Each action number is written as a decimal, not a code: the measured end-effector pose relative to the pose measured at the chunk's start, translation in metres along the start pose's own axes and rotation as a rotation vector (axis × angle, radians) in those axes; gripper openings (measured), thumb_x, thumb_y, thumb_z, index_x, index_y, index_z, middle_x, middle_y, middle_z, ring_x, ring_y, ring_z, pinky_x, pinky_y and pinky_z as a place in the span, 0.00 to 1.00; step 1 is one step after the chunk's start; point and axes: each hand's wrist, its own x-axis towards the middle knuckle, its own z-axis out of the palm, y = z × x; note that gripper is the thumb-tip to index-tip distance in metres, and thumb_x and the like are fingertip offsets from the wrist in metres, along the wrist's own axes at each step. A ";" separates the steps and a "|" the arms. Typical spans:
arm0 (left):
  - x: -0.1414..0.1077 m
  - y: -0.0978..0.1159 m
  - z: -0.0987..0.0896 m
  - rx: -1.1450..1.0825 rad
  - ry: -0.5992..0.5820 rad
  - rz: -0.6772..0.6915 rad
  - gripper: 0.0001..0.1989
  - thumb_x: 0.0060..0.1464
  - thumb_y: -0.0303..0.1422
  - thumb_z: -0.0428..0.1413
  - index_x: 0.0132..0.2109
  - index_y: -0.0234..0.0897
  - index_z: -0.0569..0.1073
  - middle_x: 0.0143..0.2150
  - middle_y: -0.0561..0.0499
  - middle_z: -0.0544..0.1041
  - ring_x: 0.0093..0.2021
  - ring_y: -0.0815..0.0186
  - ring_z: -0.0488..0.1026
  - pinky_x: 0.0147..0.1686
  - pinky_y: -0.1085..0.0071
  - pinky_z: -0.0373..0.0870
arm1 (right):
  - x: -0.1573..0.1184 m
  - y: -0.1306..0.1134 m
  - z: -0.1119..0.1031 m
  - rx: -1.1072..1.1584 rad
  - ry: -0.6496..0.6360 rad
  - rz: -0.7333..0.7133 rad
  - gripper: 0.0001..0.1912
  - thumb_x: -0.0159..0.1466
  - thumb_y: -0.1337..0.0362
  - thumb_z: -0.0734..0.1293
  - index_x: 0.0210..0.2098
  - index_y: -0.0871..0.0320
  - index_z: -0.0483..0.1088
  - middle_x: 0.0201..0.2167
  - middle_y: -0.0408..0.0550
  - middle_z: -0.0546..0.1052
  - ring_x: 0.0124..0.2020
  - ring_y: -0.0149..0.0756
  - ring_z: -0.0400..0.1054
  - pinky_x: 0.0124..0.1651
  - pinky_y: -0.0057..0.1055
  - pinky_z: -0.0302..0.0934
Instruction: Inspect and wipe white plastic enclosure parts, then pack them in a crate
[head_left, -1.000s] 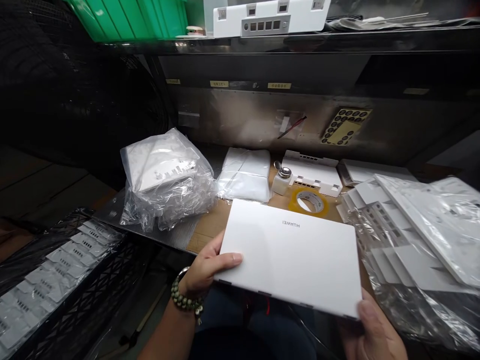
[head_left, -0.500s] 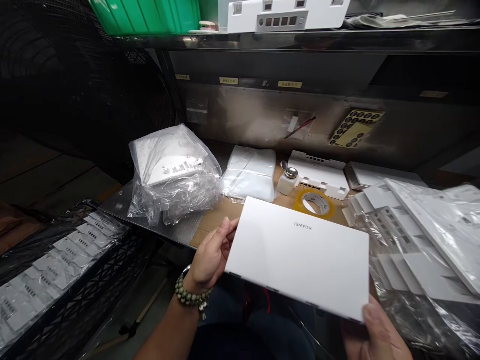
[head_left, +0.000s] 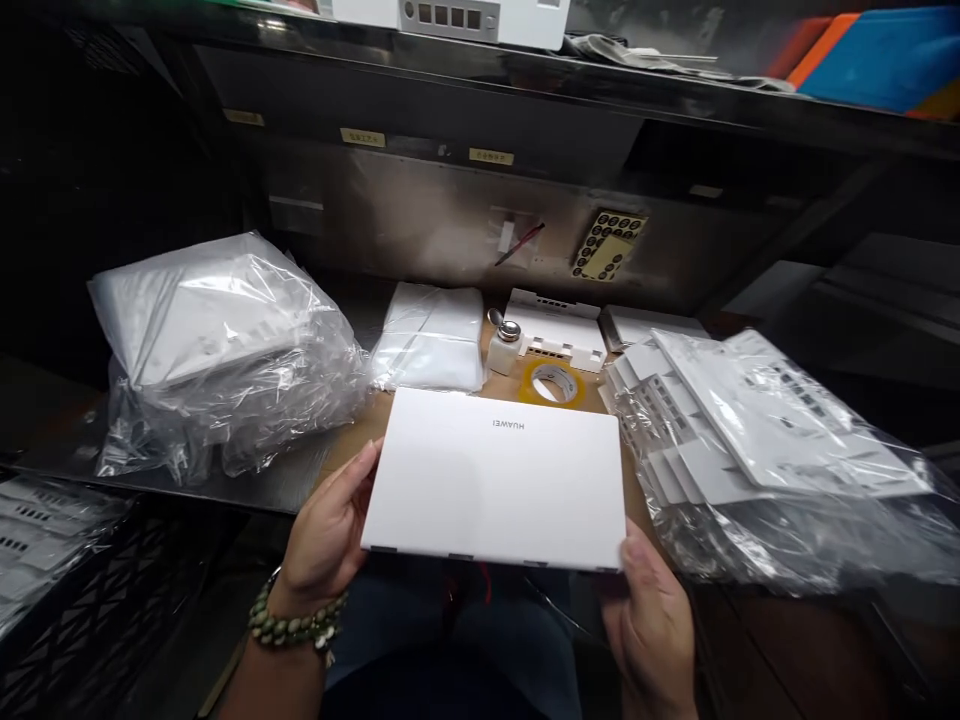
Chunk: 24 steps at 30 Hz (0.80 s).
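A flat white cover panel (head_left: 495, 480) with small grey lettering lies level over the front of the workbench, held at both near corners. My left hand (head_left: 326, 535), with a green bead bracelet on the wrist, grips its left edge, fingers along the side. My right hand (head_left: 649, 620) holds the near right corner, thumb on top. Just beyond the panel lie a yellow tape roll (head_left: 553, 383) and a small white bottle (head_left: 504, 347) with a metal cap.
A clear bag of white parts (head_left: 217, 350) sits at left, another bag of white plastic frames (head_left: 757, 450) at right. A folded white bag (head_left: 431, 335) and a white housing (head_left: 559, 330) lie at the back. A black crate (head_left: 67, 590) stands lower left; a shelf hangs overhead.
The view has swung right and down. The white panel has turned square to me and come closer, and my left hand has shifted from its top face to its left edge.
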 end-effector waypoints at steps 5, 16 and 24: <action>0.002 0.001 -0.004 -0.036 -0.048 -0.048 0.24 0.55 0.44 0.64 0.55 0.37 0.79 0.44 0.46 0.85 0.46 0.52 0.82 0.44 0.64 0.80 | -0.001 -0.001 0.000 -0.011 -0.012 -0.004 0.22 0.65 0.54 0.71 0.56 0.54 0.76 0.53 0.54 0.80 0.51 0.49 0.77 0.55 0.47 0.72; 0.001 -0.002 -0.026 0.146 -0.409 0.053 0.42 0.48 0.54 0.66 0.66 0.40 0.69 0.58 0.41 0.79 0.58 0.43 0.74 0.55 0.59 0.74 | 0.008 -0.006 0.017 -0.007 -0.081 0.066 0.21 0.67 0.54 0.69 0.58 0.50 0.74 0.56 0.51 0.78 0.55 0.46 0.75 0.64 0.48 0.64; -0.004 0.002 -0.032 0.293 -0.419 0.134 0.33 0.49 0.33 0.70 0.62 0.38 0.71 0.55 0.43 0.80 0.54 0.52 0.76 0.52 0.66 0.72 | 0.071 -0.019 0.022 -0.681 -0.148 -0.096 0.24 0.60 0.45 0.72 0.49 0.53 0.80 0.52 0.50 0.81 0.57 0.51 0.72 0.66 0.50 0.60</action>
